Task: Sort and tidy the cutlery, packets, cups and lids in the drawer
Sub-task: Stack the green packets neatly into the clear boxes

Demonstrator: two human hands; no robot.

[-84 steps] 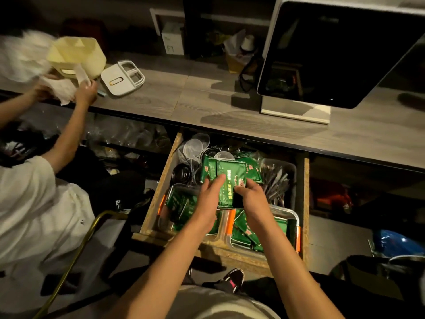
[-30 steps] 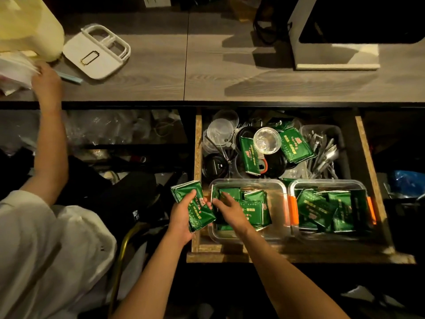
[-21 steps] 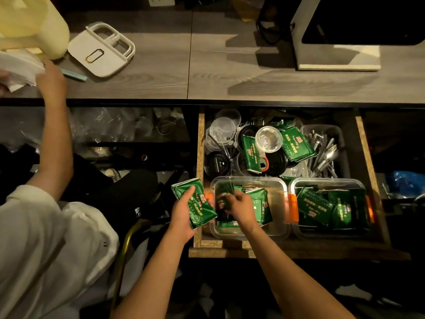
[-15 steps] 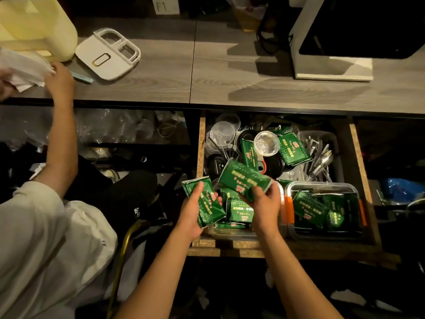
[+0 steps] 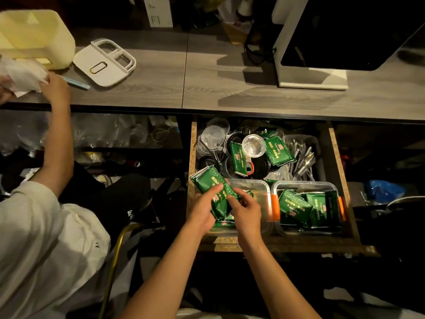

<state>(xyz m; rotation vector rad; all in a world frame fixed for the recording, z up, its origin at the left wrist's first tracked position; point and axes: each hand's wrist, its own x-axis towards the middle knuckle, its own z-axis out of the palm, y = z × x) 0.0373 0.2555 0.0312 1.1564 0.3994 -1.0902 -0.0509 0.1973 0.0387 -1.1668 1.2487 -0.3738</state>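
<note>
Head view: our left hand (image 5: pixel 202 212) gripped a stack of green packets (image 5: pixel 212 185) above the left clear tub (image 5: pixel 257 187) in the open drawer (image 5: pixel 340 171). Our right hand (image 5: pixel 246 211) apparently pinched the stack's near end, fingers curled. More packets filled the right tub (image 5: pixel 305 185); cups, lids and cutlery (image 5: pixel 301 160) lay behind.

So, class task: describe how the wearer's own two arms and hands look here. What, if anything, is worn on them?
Both forearms are bare from the bottom edge of the picture up to the wrists, with no sleeve in view. The left hand and right hand wear no gloves. No watch, bracelet or ring shows on either, though the dim light could hide small details.
</note>
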